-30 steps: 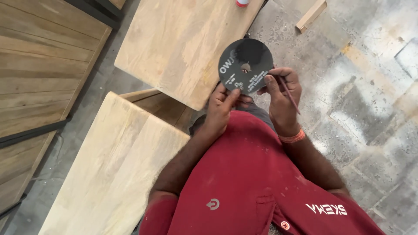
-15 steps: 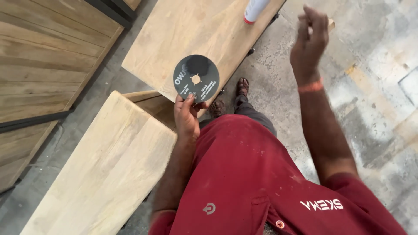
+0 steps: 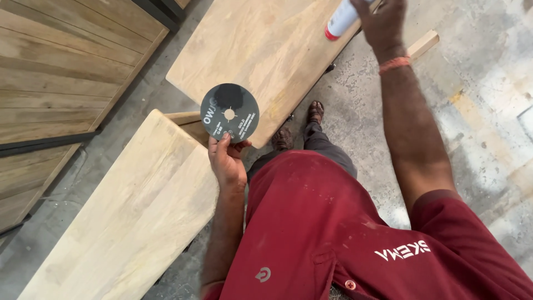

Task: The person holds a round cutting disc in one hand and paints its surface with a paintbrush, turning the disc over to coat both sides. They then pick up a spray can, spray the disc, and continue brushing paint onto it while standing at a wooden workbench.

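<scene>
Above the near wooden board (image 3: 127,222), a dark round disc (image 3: 230,113) is pinched by its lower edge in the left hand (image 3: 226,162).
Grey-black, thin, with a small centre hole and pale print, the disc is held free, fitted to nothing. Far right, the right hand (image 3: 384,22) closes around a white can (image 3: 341,20) over the far board (image 3: 261,55).

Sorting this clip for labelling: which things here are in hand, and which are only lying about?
In hand:
- dark round abrasive disc, held at its lower edge by the left hand
- white can with red base, under the right hand; grip unclear

Lying about:
- two pale wooden panels
- wood offcut
- slatted wooden wall
</scene>
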